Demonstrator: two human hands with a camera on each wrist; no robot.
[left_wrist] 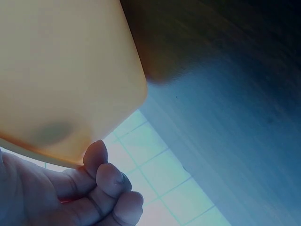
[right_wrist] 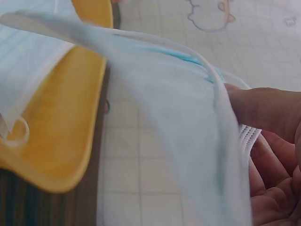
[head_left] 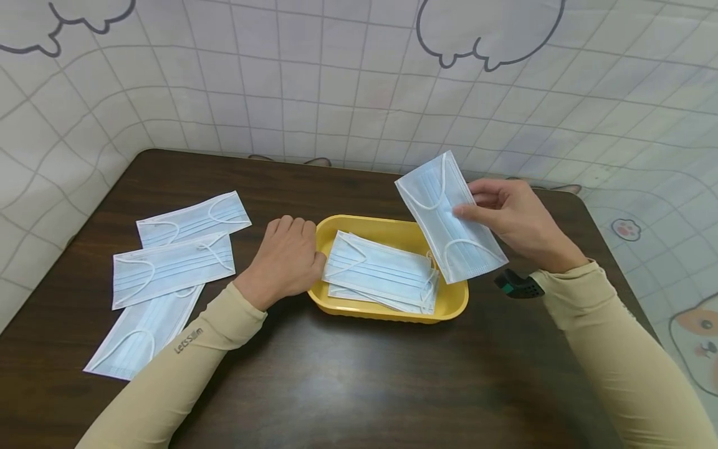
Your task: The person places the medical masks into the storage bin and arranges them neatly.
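Note:
A face mask (head_left: 451,218), pale blue with white ear loops, is pinched between the thumb and fingers of my right hand (head_left: 516,218). It hangs above the right end of a yellow plastic basket (head_left: 453,304). Several more masks (head_left: 381,271) lie stacked inside this basket. My left hand (head_left: 288,255) grips the basket's left end, its fingers curled by the rim. In the left wrist view, the fingers (left_wrist: 113,181) show at the edge of the basket's wall (left_wrist: 70,70). The right wrist view shows the held mask (right_wrist: 169,108) side-on, bent in the grip.
Three overlapping masks (head_left: 174,271) lie on the dark wooden table (head_left: 336,386) to the left of my left hand. Behind the table hangs a white grid-patterned cloth (head_left: 314,87). A black band end (head_left: 518,285) sticks out by my right sleeve.

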